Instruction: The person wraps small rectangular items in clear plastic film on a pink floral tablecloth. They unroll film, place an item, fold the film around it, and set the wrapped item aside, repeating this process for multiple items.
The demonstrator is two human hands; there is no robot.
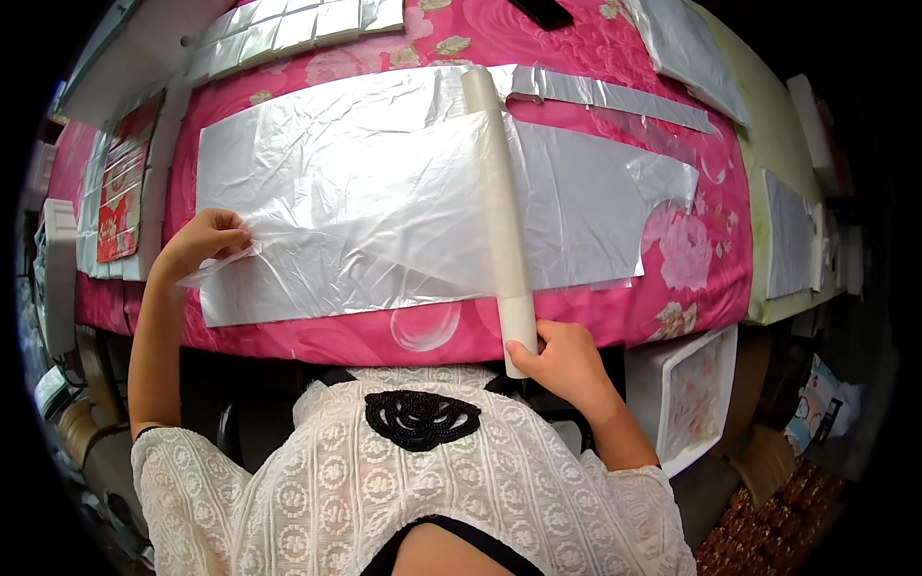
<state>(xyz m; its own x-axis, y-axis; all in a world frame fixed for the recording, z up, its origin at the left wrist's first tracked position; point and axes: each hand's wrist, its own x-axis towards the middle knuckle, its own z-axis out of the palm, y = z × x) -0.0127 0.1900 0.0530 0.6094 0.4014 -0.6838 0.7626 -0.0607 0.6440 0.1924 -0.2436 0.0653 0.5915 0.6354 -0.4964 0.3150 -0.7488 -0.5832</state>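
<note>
A roll of clear plastic film (504,206) lies across a large silver sheet (336,163) on the table, its near end reaching past the table's front edge. My right hand (565,357) grips that near end, thumb on top. To the left, my left hand (206,240) pinches the loose edge of the film between thumb and fingers. The clear film stretches from that pinch over the silver sheet toward the roll. On the right the sheet's edge is cut irregularly, and a narrow silver strip (615,96) runs off from its far side.
A pink flowered cloth (687,250) covers the table. Silver-wrapped blocks (307,29) sit at the far left, with a red packet (125,182) on more at the left. A dark phone (543,12) lies at the back. A white bin (687,398) stands below the right front edge.
</note>
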